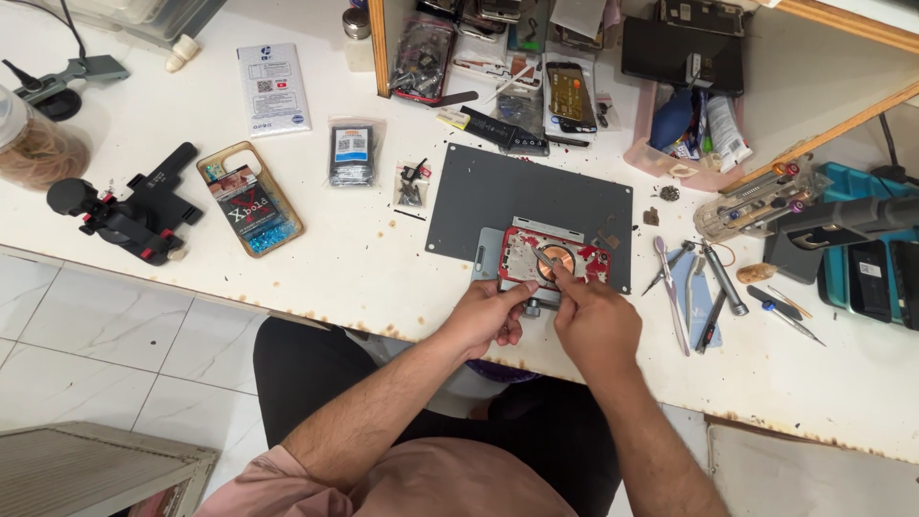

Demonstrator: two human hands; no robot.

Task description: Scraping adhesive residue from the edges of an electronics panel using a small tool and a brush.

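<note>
White counter stretches out under me, full of little tools and parts. Near the middle lies a dark grey mat. At the mat's 6 o'clock edge sits an opened phone back, red around the rim with a round copper coil inside, clamped in a small metal holder.

My left hand rests at the holder's 6 o'clock side, its fingers curled on the holder's knob to keep it steady. My right hand pinches a thin metal tool, fingers tight on it, and the tip touches the coil.

I think the tip could slip and scratch the coil or tear a thin cable if I push too hard. The phone could also wobble if my left hand lets go.

At 3 o'clock lie tweezers and screwdrivers. At 9 o'clock lies a phone case with a brown rim.
</note>
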